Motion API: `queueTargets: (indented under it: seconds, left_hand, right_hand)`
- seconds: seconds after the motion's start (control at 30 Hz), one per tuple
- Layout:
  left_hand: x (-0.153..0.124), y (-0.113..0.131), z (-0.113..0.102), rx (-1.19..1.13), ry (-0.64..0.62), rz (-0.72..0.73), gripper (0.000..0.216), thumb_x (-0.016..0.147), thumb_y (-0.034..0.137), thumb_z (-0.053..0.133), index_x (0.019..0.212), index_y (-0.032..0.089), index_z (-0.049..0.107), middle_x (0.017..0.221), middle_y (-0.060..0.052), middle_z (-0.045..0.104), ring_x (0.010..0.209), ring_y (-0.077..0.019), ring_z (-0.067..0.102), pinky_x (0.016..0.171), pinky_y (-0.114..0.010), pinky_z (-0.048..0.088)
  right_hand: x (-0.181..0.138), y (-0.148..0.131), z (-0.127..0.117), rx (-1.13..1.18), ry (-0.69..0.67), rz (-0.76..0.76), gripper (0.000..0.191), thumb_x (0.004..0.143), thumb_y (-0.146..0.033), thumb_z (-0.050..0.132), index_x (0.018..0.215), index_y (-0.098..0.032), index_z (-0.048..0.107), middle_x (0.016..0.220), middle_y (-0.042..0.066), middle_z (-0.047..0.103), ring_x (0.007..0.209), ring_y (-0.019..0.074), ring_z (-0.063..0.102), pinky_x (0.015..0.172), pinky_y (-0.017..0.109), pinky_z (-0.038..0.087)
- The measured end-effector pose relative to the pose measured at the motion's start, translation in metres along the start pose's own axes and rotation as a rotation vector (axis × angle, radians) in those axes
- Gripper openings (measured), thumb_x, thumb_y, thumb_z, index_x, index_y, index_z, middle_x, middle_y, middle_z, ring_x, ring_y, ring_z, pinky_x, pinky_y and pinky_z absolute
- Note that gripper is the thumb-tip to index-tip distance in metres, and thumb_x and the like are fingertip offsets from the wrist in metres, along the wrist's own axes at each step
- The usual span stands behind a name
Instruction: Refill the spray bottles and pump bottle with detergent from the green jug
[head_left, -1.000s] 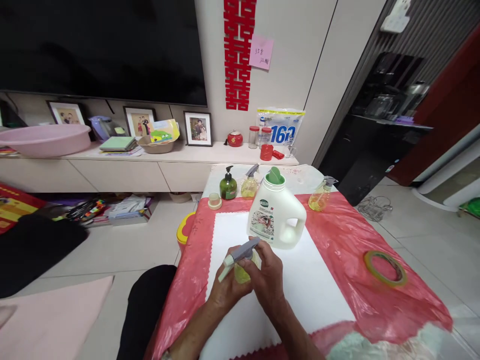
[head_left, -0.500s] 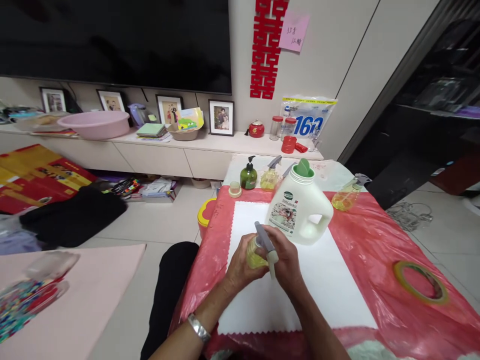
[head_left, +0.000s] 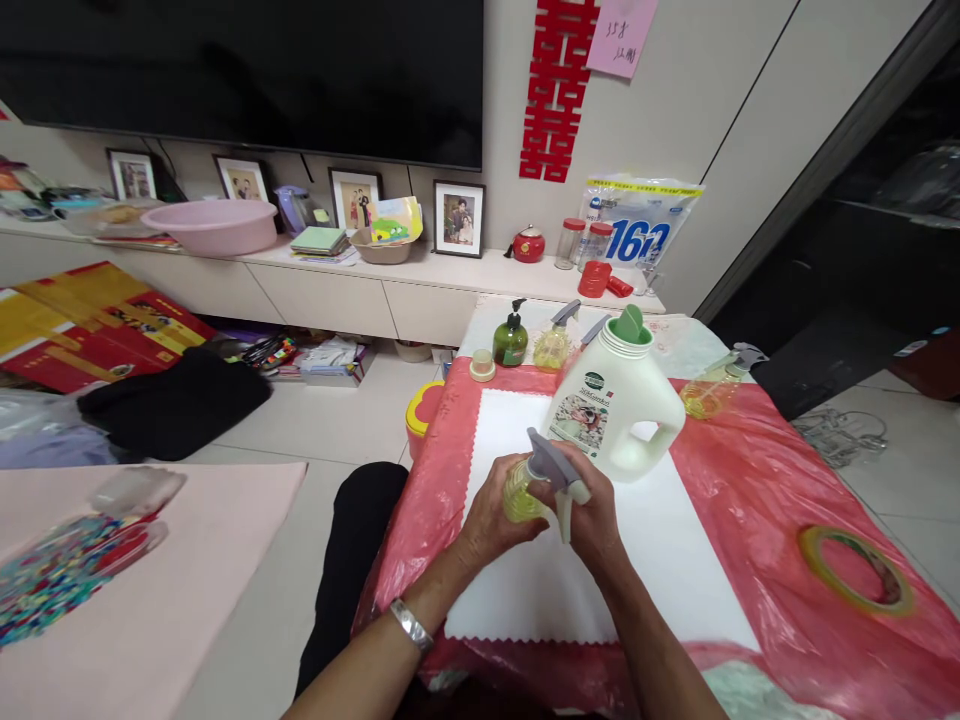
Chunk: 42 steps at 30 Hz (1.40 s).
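My left hand (head_left: 491, 520) grips the body of a small yellow spray bottle (head_left: 519, 495) above the white mat (head_left: 660, 560). My right hand (head_left: 596, 515) holds its grey trigger head (head_left: 553, 468), with the nozzle pointing down to the right. Just behind the hands stands a white detergent jug (head_left: 611, 410) with a green flip cap open.
The table is covered in red plastic (head_left: 757, 490). At its far end stand a green pump bottle (head_left: 510, 338), a spray bottle (head_left: 555, 345) and a small round jar (head_left: 482, 366); another spray bottle (head_left: 712, 385) lies at right. A tape roll (head_left: 855, 568) lies near right. A pink board (head_left: 150, 590) is at left.
The grey trigger head has turned on the bottle, its nozzle swinging from lower left round to the lower right. My view has shifted left and down.
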<state>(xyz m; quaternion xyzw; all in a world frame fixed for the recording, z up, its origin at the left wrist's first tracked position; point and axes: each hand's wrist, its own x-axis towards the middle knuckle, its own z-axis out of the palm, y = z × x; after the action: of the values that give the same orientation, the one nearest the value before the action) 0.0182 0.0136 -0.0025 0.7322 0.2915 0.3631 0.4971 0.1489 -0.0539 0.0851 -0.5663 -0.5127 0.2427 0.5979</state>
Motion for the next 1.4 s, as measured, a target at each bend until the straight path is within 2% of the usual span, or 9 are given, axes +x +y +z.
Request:
queueTargets:
  seconds: [0.13,0.27,0.43,0.63,0.8,0.93,1.1,1.23,1.4]
  left_hand:
    - [0.001,-0.002,-0.002,-0.014,-0.017,0.04,0.084,0.061,0.045,0.086,0.131,0.02,0.047,0.131,-0.013,0.057,0.121,-0.0344,0.059,0.105,-0.052,0.05]
    - [0.001,-0.004,-0.002,0.0,-0.021,0.019,0.085,0.062,0.044,0.087,0.133,0.022,0.046,0.133,-0.013,0.055,0.125,-0.0343,0.057,0.108,-0.054,0.047]
    - [-0.001,-0.005,-0.001,0.004,0.058,0.018,0.085,0.063,0.045,0.087,0.134,0.022,0.046,0.135,-0.014,0.055,0.128,-0.0352,0.055,0.11,-0.055,0.045]
    - [-0.003,-0.01,-0.002,-0.004,0.27,-0.008,0.087,0.067,0.054,0.084,0.137,0.023,0.042,0.134,-0.013,0.054,0.129,-0.0343,0.054,0.112,-0.054,0.043]
    - [-0.003,-0.011,-0.001,0.015,0.25,0.01,0.086,0.072,0.059,0.078,0.139,0.023,0.039,0.136,-0.015,0.051,0.131,-0.0342,0.052,0.111,-0.055,0.042]
    - [-0.003,-0.012,0.002,0.038,0.243,0.026,0.08,0.077,0.055,0.074,0.141,0.023,0.038,0.136,-0.015,0.05,0.131,-0.0343,0.051,0.111,-0.058,0.042]
    - [-0.003,-0.016,0.003,0.058,0.245,0.048,0.077,0.078,0.05,0.075,0.141,0.025,0.038,0.137,-0.014,0.05,0.13,-0.0338,0.052,0.112,-0.058,0.041]
    - [-0.002,-0.016,0.003,0.066,0.256,0.049,0.079,0.075,0.049,0.077,0.14,0.024,0.039,0.135,-0.014,0.052,0.129,-0.0336,0.052,0.111,-0.056,0.043]
    - [-0.002,-0.016,0.004,0.058,0.251,0.032,0.083,0.073,0.051,0.078,0.14,0.022,0.039,0.136,-0.016,0.051,0.129,-0.0339,0.053,0.111,-0.055,0.042]
  right_hand:
    - [0.007,-0.016,-0.008,0.174,0.128,-0.004,0.032,0.083,-0.027,0.072,0.114,-0.026,0.069,0.107,0.005,0.071,0.097,0.0211,0.067,0.089,0.039,0.055]
    - [0.025,-0.067,-0.037,0.431,0.357,-0.18,0.025,0.081,-0.022,0.072,0.106,-0.03,0.071,0.104,0.0,0.067,0.084,0.0145,0.065,0.088,0.037,0.056]
    - [0.025,-0.102,-0.087,0.124,0.357,-0.293,0.023,0.084,-0.027,0.072,0.107,-0.029,0.071,0.108,0.003,0.067,0.084,0.0165,0.065,0.074,0.035,0.058]
    - [-0.008,-0.016,-0.088,-0.651,-0.165,-0.121,0.022,0.09,-0.024,0.061,0.111,-0.021,0.067,0.104,0.008,0.07,0.092,0.0218,0.064,0.078,0.038,0.056]
    - [-0.036,0.04,-0.062,-0.784,-0.248,-0.101,0.023,0.081,-0.012,0.06,0.1,-0.022,0.07,0.093,0.006,0.071,0.087,0.0253,0.065,0.073,0.04,0.054]
    - [-0.032,0.03,-0.081,-0.78,-0.137,-0.146,0.022,0.086,-0.022,0.064,0.108,-0.023,0.067,0.101,0.006,0.071,0.092,0.0229,0.066,0.077,0.037,0.054]
    - [-0.001,0.008,-0.135,-0.696,0.527,-0.065,0.031,0.085,-0.041,0.068,0.109,-0.02,0.067,0.106,0.008,0.067,0.089,0.02,0.063,0.086,0.039,0.052]
    - [0.022,0.026,-0.149,-0.444,0.429,0.227,0.055,0.066,-0.044,0.077,0.114,-0.019,0.069,0.116,0.01,0.069,0.1,0.0258,0.065,0.091,0.043,0.051]
    - [0.044,0.059,-0.134,-0.307,0.434,0.277,0.038,0.06,-0.043,0.075,0.086,-0.016,0.068,0.076,0.003,0.068,0.066,0.0172,0.06,0.063,0.031,0.05]
